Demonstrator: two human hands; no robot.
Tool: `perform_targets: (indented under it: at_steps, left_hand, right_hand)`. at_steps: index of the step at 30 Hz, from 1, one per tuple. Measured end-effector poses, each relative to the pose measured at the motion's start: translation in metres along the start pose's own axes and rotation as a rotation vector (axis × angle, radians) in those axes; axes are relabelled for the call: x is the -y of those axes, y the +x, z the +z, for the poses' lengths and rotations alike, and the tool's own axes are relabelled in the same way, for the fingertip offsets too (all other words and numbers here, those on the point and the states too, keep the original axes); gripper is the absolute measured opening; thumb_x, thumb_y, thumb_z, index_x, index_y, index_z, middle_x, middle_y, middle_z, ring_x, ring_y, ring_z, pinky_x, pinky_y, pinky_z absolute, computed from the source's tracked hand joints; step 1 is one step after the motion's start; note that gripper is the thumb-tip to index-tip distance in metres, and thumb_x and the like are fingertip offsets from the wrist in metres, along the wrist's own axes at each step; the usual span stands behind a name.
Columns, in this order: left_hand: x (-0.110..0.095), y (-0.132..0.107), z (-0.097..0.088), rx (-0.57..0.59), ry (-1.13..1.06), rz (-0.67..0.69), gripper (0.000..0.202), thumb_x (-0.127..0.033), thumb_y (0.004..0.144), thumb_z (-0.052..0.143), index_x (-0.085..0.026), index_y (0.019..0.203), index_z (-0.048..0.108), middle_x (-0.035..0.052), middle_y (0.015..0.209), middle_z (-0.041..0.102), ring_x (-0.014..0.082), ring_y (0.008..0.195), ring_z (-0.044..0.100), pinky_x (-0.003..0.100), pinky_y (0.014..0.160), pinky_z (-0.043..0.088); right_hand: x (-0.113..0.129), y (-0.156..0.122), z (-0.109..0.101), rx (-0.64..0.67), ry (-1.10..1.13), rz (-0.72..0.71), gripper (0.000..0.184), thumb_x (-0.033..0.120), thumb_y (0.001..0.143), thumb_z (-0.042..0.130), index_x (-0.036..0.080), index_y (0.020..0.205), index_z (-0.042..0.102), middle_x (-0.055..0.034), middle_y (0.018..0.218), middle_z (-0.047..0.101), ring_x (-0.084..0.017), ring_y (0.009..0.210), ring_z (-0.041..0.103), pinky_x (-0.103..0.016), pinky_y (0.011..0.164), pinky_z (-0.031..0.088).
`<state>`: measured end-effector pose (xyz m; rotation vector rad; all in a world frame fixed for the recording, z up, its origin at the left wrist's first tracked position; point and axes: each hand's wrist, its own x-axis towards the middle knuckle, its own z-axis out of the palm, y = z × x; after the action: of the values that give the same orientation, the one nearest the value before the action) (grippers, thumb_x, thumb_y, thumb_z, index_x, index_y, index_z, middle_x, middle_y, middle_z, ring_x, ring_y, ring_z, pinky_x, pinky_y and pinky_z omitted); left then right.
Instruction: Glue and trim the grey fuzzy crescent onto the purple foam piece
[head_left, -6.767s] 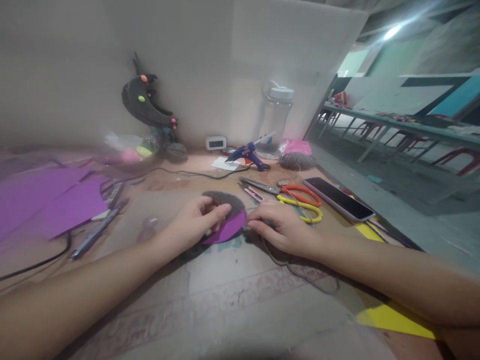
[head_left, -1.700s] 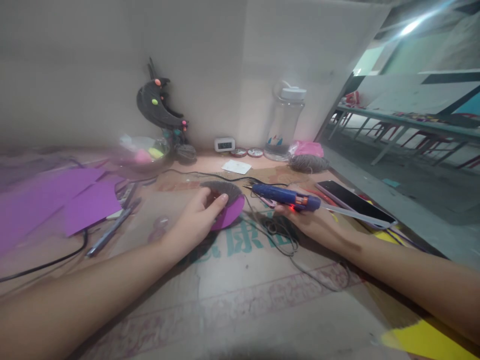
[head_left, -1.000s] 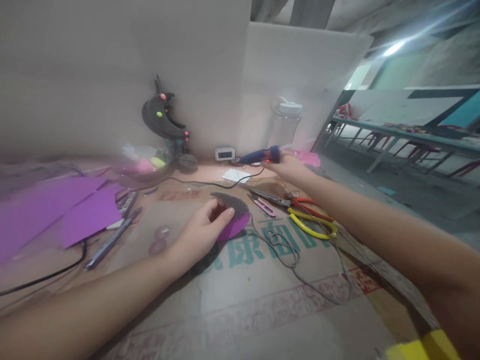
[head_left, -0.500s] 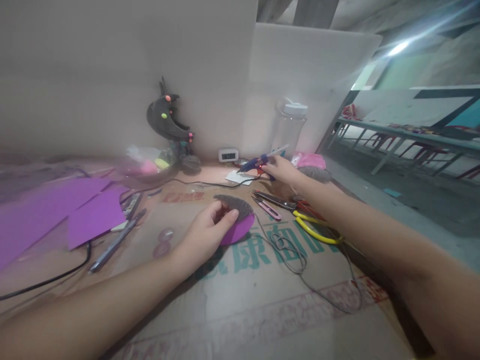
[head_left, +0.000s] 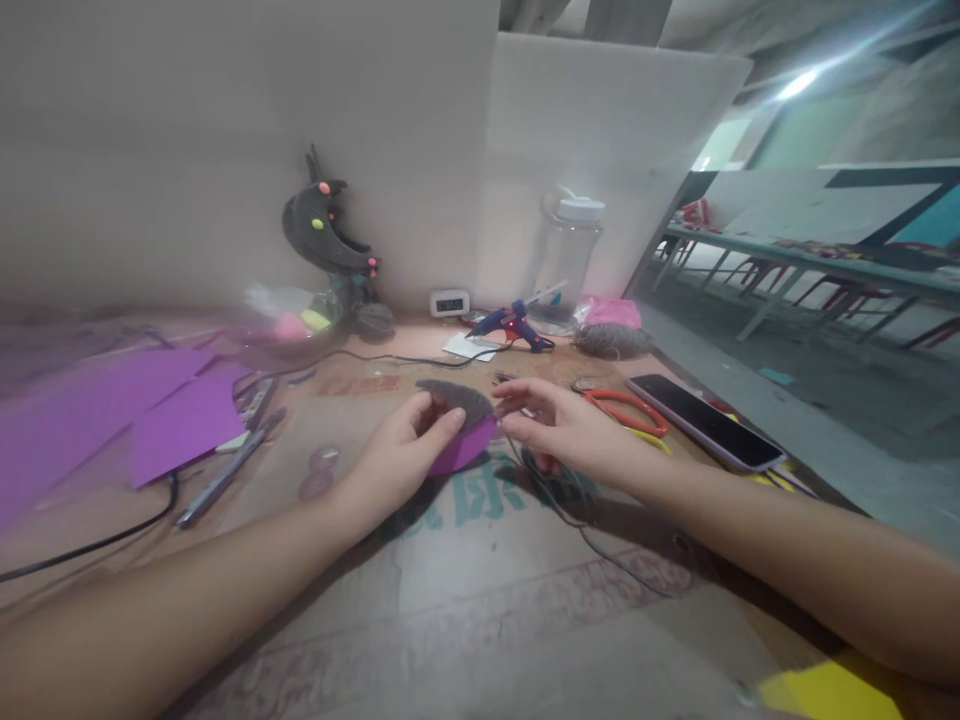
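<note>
My left hand (head_left: 409, 440) is closed on a purple paper piece (head_left: 465, 447) with a rounded edge, pinched between thumb and fingers. Grey yarn (head_left: 459, 402) covers its upper part. At the right edge of the piece is my right hand (head_left: 551, 418), thumb and fingers apart, close to the grey yarn strand (head_left: 559, 503) that trails over the cardboard (head_left: 465, 570). Whether its fingertips touch the strand I cannot tell. Beyond the hands, a blue hot glue gun (head_left: 510, 325) with a red light rests by a white paper (head_left: 469, 347).
Orange-handled scissors (head_left: 626, 410) and a phone (head_left: 705, 420) lie to the right. Farther back stand a clear bottle (head_left: 568, 255), a small clock (head_left: 450, 303) and a grey yarn ball (head_left: 613, 340). At left are purple sheets (head_left: 184, 425), a pen (head_left: 229, 472) and a dark crescent ornament (head_left: 319, 230).
My right hand has let go of the glue gun, which now rests at the back, and has come down beside the purple piece. My left hand keeps its hold.
</note>
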<state>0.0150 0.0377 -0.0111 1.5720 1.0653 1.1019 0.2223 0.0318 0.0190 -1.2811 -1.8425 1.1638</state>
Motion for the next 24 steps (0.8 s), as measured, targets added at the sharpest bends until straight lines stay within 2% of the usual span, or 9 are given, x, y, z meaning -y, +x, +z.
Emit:
perform_targets:
  at_steps: [2,4,6,8,10,13,17,24]
  left_hand:
    - [-0.001,0.0,0.0,-0.008,0.017,-0.001,0.025,-0.04,0.086,0.058,-0.017,0.098,0.062,0.0062,0.099,0.07,0.0228,0.093,0.064,0.033,0.082,0.048]
    - [-0.001,0.0,-0.001,-0.023,0.047,0.006,0.026,-0.04,0.087,0.058,-0.017,0.097,0.063,0.0056,0.096,0.07,0.0223,0.09,0.063,0.033,0.081,0.047]
    - [-0.001,0.0,-0.001,-0.033,0.058,0.017,0.025,-0.039,0.087,0.058,-0.017,0.096,0.063,0.0049,0.094,0.069,0.0216,0.088,0.063,0.032,0.079,0.047]
    - [0.001,0.001,-0.001,-0.026,0.05,0.018,0.022,-0.038,0.086,0.058,-0.017,0.094,0.062,0.0041,0.092,0.069,0.0209,0.086,0.062,0.031,0.077,0.046]
    - [0.002,0.001,-0.001,-0.019,0.059,0.018,0.02,-0.037,0.086,0.059,-0.018,0.089,0.061,0.0029,0.088,0.068,0.0199,0.082,0.062,0.03,0.073,0.045]
    - [0.004,0.002,-0.002,-0.008,0.099,0.026,0.019,-0.038,0.085,0.059,-0.019,0.083,0.061,0.001,0.081,0.066,0.0184,0.074,0.059,0.03,0.067,0.043]
    - [0.005,0.003,-0.002,0.007,0.129,0.024,0.02,-0.039,0.084,0.059,-0.02,0.079,0.06,0.0005,0.076,0.062,0.0184,0.072,0.056,0.03,0.065,0.041]
    - [0.001,0.002,-0.003,0.086,0.221,-0.034,0.024,-0.041,0.084,0.056,-0.018,0.077,0.058,-0.0006,0.072,0.055,0.0175,0.069,0.051,0.029,0.063,0.038]
  right_hand:
    - [0.001,0.0,0.002,0.138,0.198,0.165,0.048,0.044,0.083,0.06,0.021,0.124,0.048,-0.0059,0.101,0.069,-0.003,0.038,0.042,-0.02,0.033,0.03]
    - [0.002,0.0,0.003,0.208,0.297,0.231,0.051,0.042,0.082,0.061,0.021,0.126,0.046,-0.0009,0.082,0.068,-0.005,0.036,0.042,-0.019,0.034,0.03]
    - [0.0,0.002,0.002,0.18,0.271,0.215,0.049,0.039,0.082,0.062,0.021,0.125,0.047,0.0058,0.063,0.06,-0.007,0.038,0.045,-0.02,0.037,0.034]
    - [-0.004,0.004,0.001,0.059,0.138,0.123,0.04,0.036,0.081,0.063,0.019,0.116,0.053,0.0099,0.055,0.048,-0.008,0.042,0.044,-0.02,0.042,0.035]
    - [-0.009,0.008,0.0,-0.073,-0.022,-0.003,0.029,0.033,0.08,0.064,0.019,0.104,0.058,0.0089,0.058,0.045,-0.008,0.05,0.044,-0.02,0.047,0.035]
    - [-0.015,0.01,-0.001,-0.199,-0.214,-0.115,0.016,0.032,0.08,0.064,0.018,0.089,0.063,0.0048,0.066,0.052,-0.01,0.06,0.047,-0.022,0.056,0.038]
    - [-0.016,0.008,-0.001,-0.247,-0.316,-0.15,0.018,0.035,0.083,0.061,0.018,0.083,0.066,0.0028,0.065,0.055,-0.011,0.06,0.046,-0.023,0.056,0.036]
    - [-0.016,0.005,0.003,-0.276,-0.281,-0.174,0.021,0.038,0.083,0.061,0.018,0.082,0.066,0.0008,0.068,0.059,-0.011,0.059,0.047,-0.023,0.055,0.036]
